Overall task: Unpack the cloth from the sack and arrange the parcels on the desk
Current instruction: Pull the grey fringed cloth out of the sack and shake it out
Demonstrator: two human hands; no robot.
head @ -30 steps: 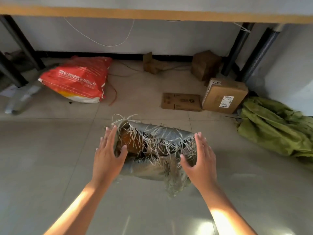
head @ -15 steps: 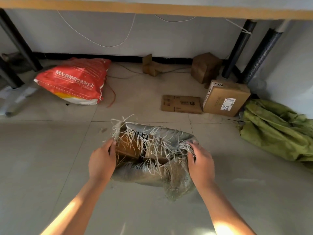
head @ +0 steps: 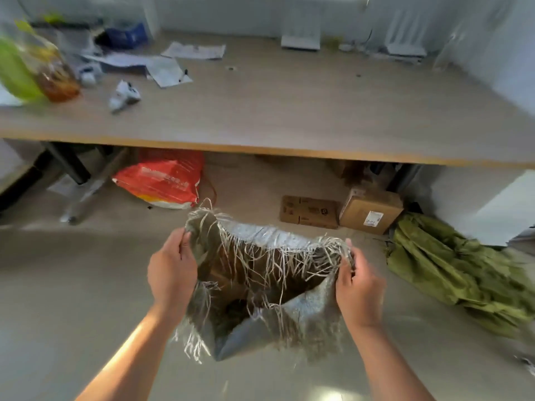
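The person's left hand (head: 170, 270) and right hand (head: 357, 280) each pinch one side of the frayed mouth of a grey woven sack (head: 269, 287), the fingers (head: 183, 241) clenched on the rim so that the mouth hangs open between them. The sack is lifted off the floor (head: 72, 285), in front of the worktop (head: 289, 111) and below its edge. Inside, brown shapes show through the loose threads; they may be parcels, but the shadow and the fringe hide too much to tell what they are or how many.

The task looks to be at its start. Nothing from the sack lies on the worktop yet, so the unpacking and the arranging are both still to do.

The middle and right of the worktop are bare. Its left end holds scattered papers (head: 165, 65), a crumpled scrap (head: 124, 95) and a clear bag (head: 43, 68) with something green and amber in it, all blurred. Under the worktop lie a red sack (head: 162, 180), a flat carton (head: 308, 211) and a labelled box (head: 370, 211); a green cloth (head: 463, 270) is heaped on the floor to the right, near the right hand. The long threads across the mouth could snag on whatever is drawn out
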